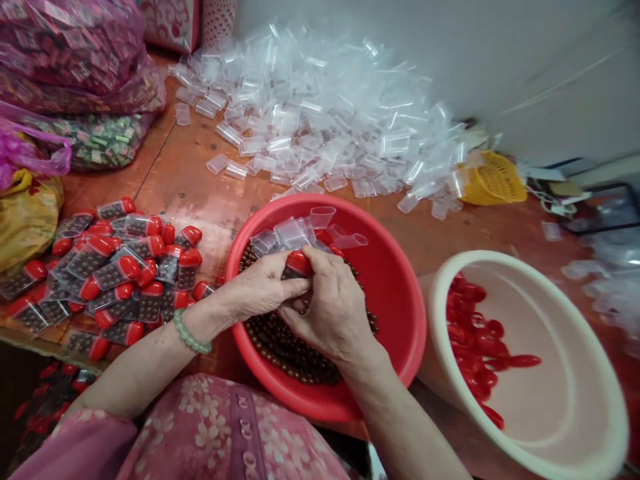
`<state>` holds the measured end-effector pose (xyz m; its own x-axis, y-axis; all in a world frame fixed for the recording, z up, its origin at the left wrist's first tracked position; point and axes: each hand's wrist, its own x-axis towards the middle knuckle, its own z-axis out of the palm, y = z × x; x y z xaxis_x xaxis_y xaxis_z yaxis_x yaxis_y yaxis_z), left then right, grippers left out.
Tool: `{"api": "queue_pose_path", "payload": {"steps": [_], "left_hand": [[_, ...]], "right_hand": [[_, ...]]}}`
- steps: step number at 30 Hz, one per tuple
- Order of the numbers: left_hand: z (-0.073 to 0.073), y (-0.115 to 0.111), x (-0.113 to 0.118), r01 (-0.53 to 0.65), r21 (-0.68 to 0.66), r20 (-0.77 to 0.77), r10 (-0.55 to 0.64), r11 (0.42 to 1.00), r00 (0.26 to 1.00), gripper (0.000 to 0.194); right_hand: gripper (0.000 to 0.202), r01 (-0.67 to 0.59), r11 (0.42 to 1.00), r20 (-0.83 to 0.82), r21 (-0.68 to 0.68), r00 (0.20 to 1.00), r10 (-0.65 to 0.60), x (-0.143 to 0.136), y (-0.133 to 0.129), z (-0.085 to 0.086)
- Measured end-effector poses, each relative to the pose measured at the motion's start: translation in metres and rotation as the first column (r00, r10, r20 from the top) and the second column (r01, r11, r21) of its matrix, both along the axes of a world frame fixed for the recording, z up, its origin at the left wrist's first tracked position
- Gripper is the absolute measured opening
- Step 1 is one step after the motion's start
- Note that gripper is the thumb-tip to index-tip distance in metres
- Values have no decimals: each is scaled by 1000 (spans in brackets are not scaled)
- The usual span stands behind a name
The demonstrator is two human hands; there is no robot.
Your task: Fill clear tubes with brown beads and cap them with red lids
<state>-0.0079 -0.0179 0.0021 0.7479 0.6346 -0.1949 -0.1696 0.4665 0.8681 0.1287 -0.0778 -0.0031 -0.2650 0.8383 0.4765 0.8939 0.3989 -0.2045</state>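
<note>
Over a red basin, my left hand and my right hand meet around a small clear container with a red cap. Its cap points away from me, and its lower part is hidden by my fingers. Both hands are closed on it, the left from the side and the right wrapped round it. Beneath them, strings of dark brown beads lie coiled in the basin. Several empty clear plastic sleeves rest on the beads at the far side, with red caps partly showing beside them.
Red-capped containers of brown beads are heaped on the table at left. A large pile of clear sleeves lies at the back. At right stands a cream tub with red caps. A yellow basket and purple bags stand further off.
</note>
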Motion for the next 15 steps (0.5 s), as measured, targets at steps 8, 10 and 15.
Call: {"api": "queue_pose_path", "payload": {"steps": [8, 10, 15], "left_hand": [[3, -4, -2, 60, -90, 68, -54, 994, 996, 28], [3, -4, -2, 58, -105, 93, -48, 993, 994, 29], [-2, -2, -6, 86, -134, 136, -68, 987, 988, 40]], "right_hand": [[63, -6, 992, -43, 123, 999, 11, -3, 1, 0], [62, -17, 990, -32, 139, 999, 22, -4, 1, 0], [62, -25, 988, -32, 152, 999, 31, -4, 1, 2]]}}
